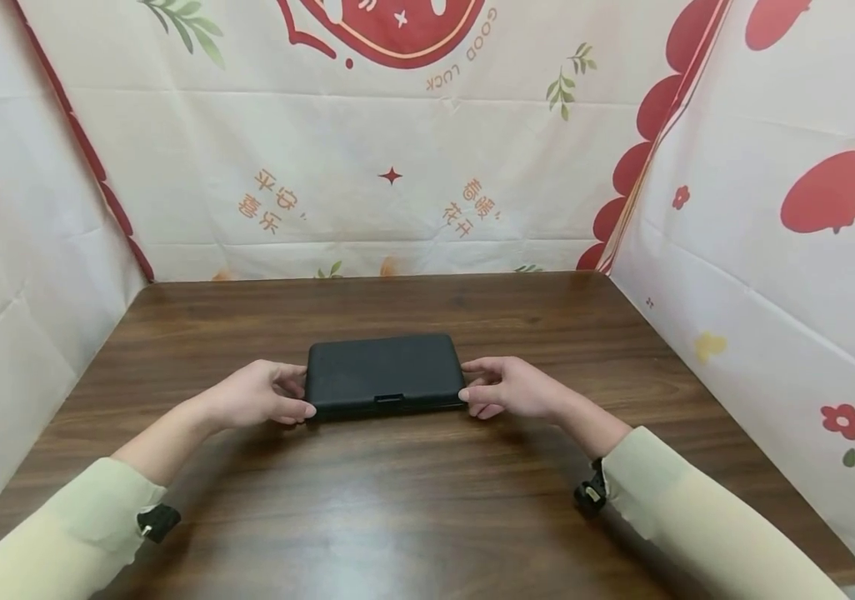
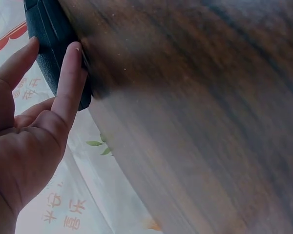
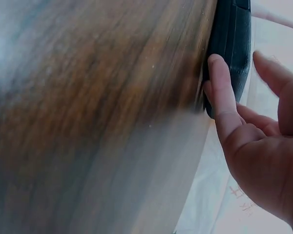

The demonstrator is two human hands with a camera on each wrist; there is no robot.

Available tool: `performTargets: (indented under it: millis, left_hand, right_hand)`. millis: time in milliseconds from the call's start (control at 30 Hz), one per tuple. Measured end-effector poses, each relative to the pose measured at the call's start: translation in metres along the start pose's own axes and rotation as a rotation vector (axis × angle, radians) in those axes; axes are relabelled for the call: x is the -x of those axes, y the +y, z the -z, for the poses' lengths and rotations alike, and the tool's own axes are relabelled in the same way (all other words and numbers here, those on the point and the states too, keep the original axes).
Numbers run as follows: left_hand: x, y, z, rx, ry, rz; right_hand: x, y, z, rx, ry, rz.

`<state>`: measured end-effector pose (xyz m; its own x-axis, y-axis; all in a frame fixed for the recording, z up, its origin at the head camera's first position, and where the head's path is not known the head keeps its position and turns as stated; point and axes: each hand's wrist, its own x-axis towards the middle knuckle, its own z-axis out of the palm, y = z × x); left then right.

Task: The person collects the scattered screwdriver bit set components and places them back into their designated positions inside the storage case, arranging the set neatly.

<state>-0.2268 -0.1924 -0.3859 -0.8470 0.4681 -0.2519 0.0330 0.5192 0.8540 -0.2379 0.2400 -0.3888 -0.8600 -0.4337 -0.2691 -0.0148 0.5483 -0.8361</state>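
A flat black rectangular case (image 1: 385, 372) with rounded corners and a small latch (image 1: 389, 398) on its front edge lies at the middle of the table. My left hand (image 1: 266, 393) holds its left end, the thumb at the front corner and the fingers along the side. At the opposite end my right hand (image 1: 510, 387) grips the right side in much the same way. In the left wrist view, fingers (image 2: 71, 73) reach along the low edge of the case. The right wrist view has the fingers (image 3: 222, 83) against its side, close to the tabletop.
The brown wood-grain table (image 1: 367, 500) has rounded corners. White printed cloth (image 1: 390, 125) hangs behind it and along both sides. Black straps with buckles (image 1: 160, 522) circle both wrists at the pale sleeves (image 1: 697, 500).
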Motion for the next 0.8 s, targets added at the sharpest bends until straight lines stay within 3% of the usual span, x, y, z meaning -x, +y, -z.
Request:
performTargets:
  millis: [267, 533, 800]
  left_hand:
    - [-0.008, 0.002, -0.002, 0.018, 0.011, -0.011]
    - [-0.031, 0.012, -0.003, -0.039, 0.021, -0.021]
    - [-0.047, 0.011, -0.004, 0.011, 0.048, -0.003]
  right_hand:
    - [-0.003, 0.003, 0.004, -0.031, 0.04, -0.011]
    - [-0.011, 0.007, 0.017, -0.031, 0.088, -0.054]
    - [-0.022, 0.012, 0.025, -0.061, 0.118, -0.058]
